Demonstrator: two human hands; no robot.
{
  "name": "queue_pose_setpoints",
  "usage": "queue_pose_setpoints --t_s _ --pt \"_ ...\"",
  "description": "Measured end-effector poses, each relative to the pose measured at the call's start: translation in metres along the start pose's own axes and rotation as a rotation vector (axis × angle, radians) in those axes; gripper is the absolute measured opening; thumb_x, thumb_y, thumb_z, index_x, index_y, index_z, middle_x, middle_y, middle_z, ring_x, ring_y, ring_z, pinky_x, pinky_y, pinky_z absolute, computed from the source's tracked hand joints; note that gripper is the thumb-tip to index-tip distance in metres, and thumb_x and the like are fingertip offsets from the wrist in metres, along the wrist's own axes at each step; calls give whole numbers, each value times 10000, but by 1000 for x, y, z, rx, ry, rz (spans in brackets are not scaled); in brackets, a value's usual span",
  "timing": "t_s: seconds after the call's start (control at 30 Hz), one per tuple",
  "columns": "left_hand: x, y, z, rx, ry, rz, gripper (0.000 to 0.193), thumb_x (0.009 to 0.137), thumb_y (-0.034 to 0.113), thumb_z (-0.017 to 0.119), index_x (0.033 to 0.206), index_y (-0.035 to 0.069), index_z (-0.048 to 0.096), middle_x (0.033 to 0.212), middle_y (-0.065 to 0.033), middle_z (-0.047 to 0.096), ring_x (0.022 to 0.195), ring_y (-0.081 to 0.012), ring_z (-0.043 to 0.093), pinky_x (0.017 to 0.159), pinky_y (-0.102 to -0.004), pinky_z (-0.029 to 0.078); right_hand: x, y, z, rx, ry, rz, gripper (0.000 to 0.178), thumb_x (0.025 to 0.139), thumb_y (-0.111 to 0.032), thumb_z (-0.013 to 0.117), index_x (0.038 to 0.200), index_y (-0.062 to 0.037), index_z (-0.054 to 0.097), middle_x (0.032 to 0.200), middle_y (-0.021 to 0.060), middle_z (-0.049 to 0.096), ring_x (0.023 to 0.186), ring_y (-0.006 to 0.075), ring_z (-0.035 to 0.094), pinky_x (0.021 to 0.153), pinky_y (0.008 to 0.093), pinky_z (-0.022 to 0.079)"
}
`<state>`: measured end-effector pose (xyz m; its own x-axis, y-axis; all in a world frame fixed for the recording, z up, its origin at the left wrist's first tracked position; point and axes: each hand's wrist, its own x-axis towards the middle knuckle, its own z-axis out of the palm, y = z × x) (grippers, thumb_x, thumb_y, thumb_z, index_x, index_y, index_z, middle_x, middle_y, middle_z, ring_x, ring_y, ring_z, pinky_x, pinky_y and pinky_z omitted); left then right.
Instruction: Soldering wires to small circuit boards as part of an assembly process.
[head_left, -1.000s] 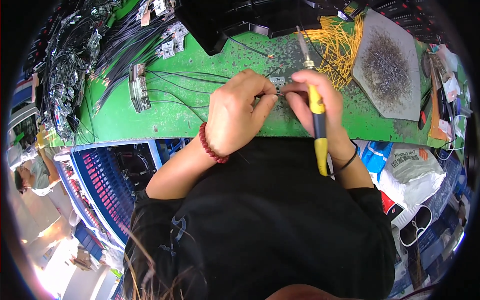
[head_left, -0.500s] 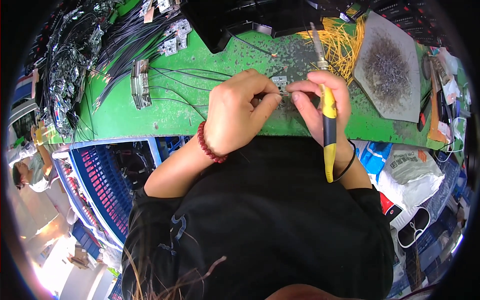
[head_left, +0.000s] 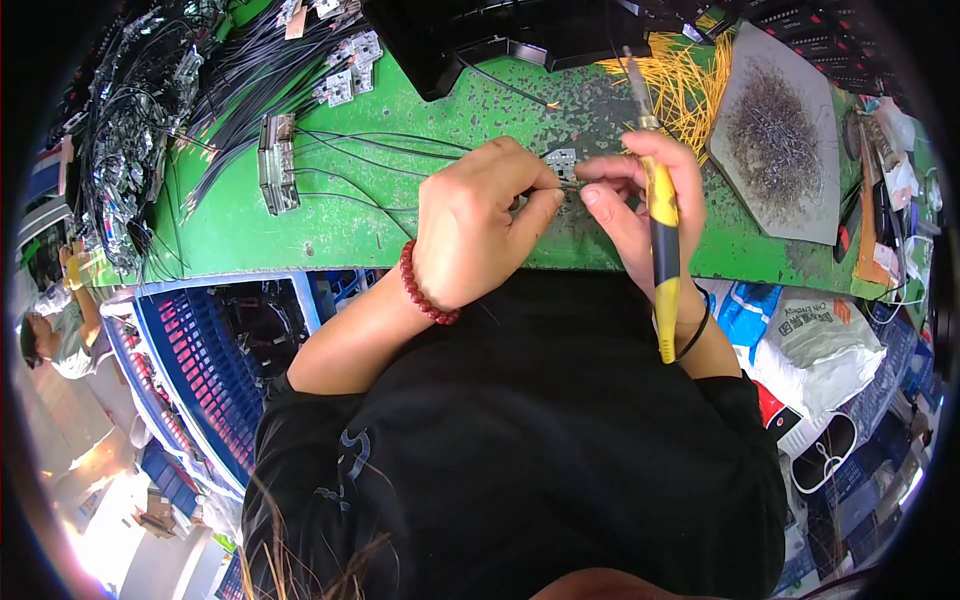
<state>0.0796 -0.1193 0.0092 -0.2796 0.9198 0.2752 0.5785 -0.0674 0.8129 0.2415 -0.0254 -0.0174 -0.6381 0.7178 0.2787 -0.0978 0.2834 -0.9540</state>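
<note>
My left hand is closed, thumb and forefinger pinched at the end of a thin black wire. Several black wires run to it from a small metal block on the left of the bench. In my right hand a soldering iron with a yellow and black handle lies in the crook of the thumb, its metal tip pointing away from me. The right thumb and fingertips are close to the left fingertips; whether they also grip the wire is unclear. Just beyond them lies a small whitish circuit board, partly hidden.
Bundled black wires with small boards lie at the back left, beside tangled clear parts. Yellow wires and a soot-marked grey slab sit right. A black tray stands behind; a blue basket is below the bench's left.
My right fingertips have shifted slightly and the soldering iron has swung a little to the right. The left hand keeps its pinch in nearly the same place.
</note>
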Motion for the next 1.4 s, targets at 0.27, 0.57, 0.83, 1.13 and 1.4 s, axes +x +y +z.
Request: queue_pose_setpoints --t_s 0.27,0.57,0.83,1.13,1.4 --pt "3 2 -1 -232 -52 -209 70 755 19 706 805 39 662 742 -77 621 590 -206 590 535 -290 471 7 9 -9 74 7 -53 376 817 76 683 1146 -22 528 855 83 696 740 83 636 640 211 506" --pt "10 -10 10 193 -47 81 74 750 70 689 773 72 619 774 -65 617 718 -260 614 605 -356 499 8 14 -20 -470 -141 -261 331 734 19 710 1039 -86 636 895 92 692 717 280 671 601 338 519" --pt "12 -19 24 256 -40 75 91 737 25 688 793 57 624 819 -80 640 769 -279 625 645 -355 510 4 13 -19 -444 -131 -188 291 762 17 697 1034 -69 636 900 101 688 711 274 669 610 327 523" --pt "20 -16 25 257 -86 20 43 746 72 648 722 64 614 784 -70 622 722 -284 631 594 -386 517 -3 15 -44 -303 40 -98 289 910 -157 668 1150 -8 609 1041 132 696 877 199 717 750 284 557" --pt "33 -10 22 284 -224 -25 51 719 19 641 711 19 591 735 -108 606 671 -298 602 595 -355 478 -27 -12 -117 -230 400 37 798 924 -663 424 1185 70 601 735 77 617 529 33 379 471 200 258"
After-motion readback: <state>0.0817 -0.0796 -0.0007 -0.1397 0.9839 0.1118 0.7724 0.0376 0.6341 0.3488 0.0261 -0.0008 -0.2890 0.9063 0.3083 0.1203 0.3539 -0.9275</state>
